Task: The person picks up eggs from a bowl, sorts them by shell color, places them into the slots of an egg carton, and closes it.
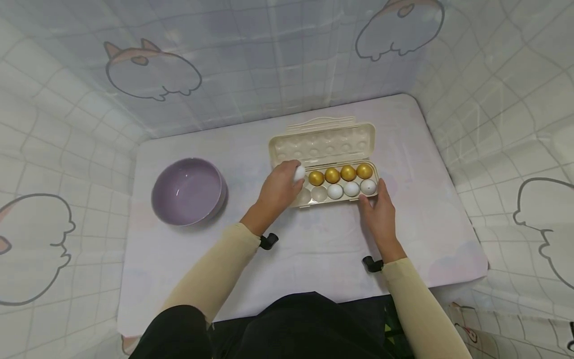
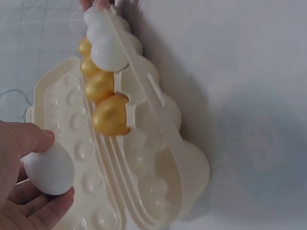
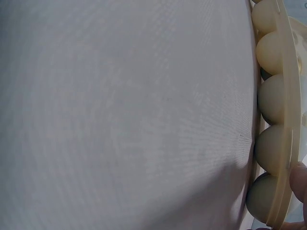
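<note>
My left hand [image 1: 279,188] holds a white egg [image 2: 49,168] between thumb and fingers, above the left end of an open cream egg carton [image 1: 304,197]. Several golden eggs [image 1: 332,175] fill the back row from the right, leaving its left end partly hidden behind the left hand. In the front row, three white eggs [image 1: 351,189] sit at the right, with bare cups to their left. With thumb and fingers, my right hand [image 1: 379,215] grips the carton's front right corner; only part of its thumb [image 3: 298,181] shows at the edge of the right wrist view.
A purple bowl [image 1: 188,192] stands on the left part of the cloth-covered table [image 1: 314,254]. The carton's lid [image 1: 323,143] lies folded back toward the rear wall. Patterned curtains [image 1: 251,65] surround the table at the back and sides.
</note>
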Demonstrator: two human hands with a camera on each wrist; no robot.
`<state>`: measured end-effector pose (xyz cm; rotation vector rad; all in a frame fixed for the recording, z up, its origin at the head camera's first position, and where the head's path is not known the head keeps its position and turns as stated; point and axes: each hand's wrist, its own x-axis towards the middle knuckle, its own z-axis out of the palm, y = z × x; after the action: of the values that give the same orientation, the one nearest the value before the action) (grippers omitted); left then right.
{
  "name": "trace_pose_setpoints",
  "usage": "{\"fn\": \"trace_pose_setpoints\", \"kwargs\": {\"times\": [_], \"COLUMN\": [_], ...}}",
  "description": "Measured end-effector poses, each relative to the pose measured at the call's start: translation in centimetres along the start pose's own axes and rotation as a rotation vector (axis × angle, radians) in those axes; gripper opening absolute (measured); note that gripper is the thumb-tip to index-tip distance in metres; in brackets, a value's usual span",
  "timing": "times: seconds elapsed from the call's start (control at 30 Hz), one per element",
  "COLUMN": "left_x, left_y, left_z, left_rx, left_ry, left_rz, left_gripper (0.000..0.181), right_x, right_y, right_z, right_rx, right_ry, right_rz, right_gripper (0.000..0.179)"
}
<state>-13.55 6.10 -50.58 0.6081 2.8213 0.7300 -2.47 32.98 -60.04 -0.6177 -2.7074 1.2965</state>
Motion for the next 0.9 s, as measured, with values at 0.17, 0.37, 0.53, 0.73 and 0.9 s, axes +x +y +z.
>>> {"fn": "trace_pose_setpoints", "kwargs": {"times": [0.17, 0.37, 0.53, 0.73, 0.9], "left_x": [0.0, 0.0, 0.0, 0.0, 0.0], "left_y": [0.5, 1.0, 1.3, 1.4, 1.6], "left_z": [1.2, 2.3, 2.9, 3.9, 4.5], "left_rx": [0.028, 0.049, 0.082, 0.123, 0.144], "left_ry": [0.014, -0.005, -0.048, -0.073, -0.088], "left_rz": [0.074, 0.117, 0.134, 0.149, 0.17], "left_gripper": [0.04, 0.037, 0.044, 0.039, 0.031], "right_x": [0.0, 0.1, 0.1, -0.1, 0.0], "right_y": [-0.1, -0.1, 0.0, -0.2, -0.2], "right_z": [0.0, 0.0, 0.1, 0.1, 0.2], "right_rx": [0.005, 0.003, 0.001, 0.002, 0.005], "right_ry": [0.002, 0.0, 0.008, 0.013, 0.011], "right_rz": [-0.003, 0.002, -0.002, -0.012, -0.014], "right_gripper": [0.083, 0.083, 0.083, 0.083, 0.083]}}
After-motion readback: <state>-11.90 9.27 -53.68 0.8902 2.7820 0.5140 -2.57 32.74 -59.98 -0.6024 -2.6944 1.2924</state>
